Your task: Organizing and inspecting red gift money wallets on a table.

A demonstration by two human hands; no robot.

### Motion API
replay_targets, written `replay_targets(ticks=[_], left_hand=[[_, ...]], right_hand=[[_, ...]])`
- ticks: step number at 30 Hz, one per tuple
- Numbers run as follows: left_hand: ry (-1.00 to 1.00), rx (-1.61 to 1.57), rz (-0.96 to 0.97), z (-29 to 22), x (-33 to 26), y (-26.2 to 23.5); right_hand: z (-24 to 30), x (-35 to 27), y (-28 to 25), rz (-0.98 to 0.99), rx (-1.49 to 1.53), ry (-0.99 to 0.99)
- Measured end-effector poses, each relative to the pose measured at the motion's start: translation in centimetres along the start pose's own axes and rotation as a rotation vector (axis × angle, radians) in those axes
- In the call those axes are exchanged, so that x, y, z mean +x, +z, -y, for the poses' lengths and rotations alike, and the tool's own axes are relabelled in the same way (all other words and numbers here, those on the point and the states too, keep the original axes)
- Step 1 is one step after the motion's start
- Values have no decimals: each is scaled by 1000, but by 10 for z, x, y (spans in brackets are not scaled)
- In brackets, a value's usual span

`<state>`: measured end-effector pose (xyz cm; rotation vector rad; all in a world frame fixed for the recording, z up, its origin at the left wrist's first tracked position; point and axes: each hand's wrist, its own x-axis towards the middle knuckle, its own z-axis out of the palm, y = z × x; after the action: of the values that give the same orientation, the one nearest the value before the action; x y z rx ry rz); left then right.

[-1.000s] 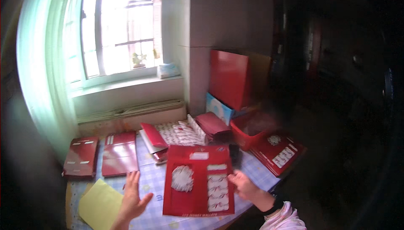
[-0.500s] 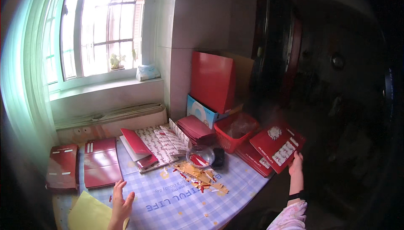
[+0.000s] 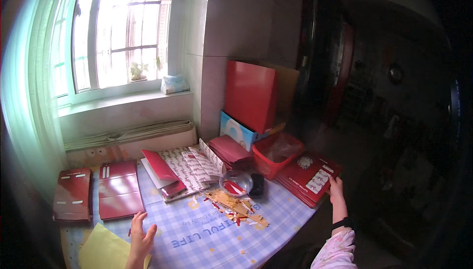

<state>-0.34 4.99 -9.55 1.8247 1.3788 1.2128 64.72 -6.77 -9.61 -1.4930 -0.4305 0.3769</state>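
My left hand (image 3: 142,237) hovers over the near left of the table, fingers apart and holding nothing. Beside it lies a yellow sheet of paper (image 3: 103,250). At the table's right edge, my right hand (image 3: 336,190) grips the side of a red printed folder (image 3: 301,166), which has a white patterned panel. That folder lies on top of a stack of similar red folders (image 3: 291,189). The fingertips of my right hand are partly hidden at the folder's edge. Two piles of dark red folded card, a left pile (image 3: 73,196) and a right pile (image 3: 119,190), lie beyond my left hand.
A blue checked tablecloth (image 3: 207,249) covers the table. Paper scraps (image 3: 235,207) lie around a clear round tub (image 3: 236,184). Patterned sheets (image 3: 189,165), maroon card (image 3: 230,151), a red basket (image 3: 266,163) and a large red box (image 3: 250,92) stand toward the back.
My right hand has moved slightly left and brought the tilted red folder down onto the stack. My left hand has stayed nearly in place.
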Motion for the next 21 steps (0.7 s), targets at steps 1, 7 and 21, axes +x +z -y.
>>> replay_targets(ticks=[1,7,21], left_hand=[[29,18,5,0,0,0],[22,54,-14,-1,0,0],[60,289,-52,36,12,-18]], right_hand=[[0,3,-2,-29,-150,-34],[10,-14,36,-315,-688,-601],[72,-248,282,1079,-217,-1144]])
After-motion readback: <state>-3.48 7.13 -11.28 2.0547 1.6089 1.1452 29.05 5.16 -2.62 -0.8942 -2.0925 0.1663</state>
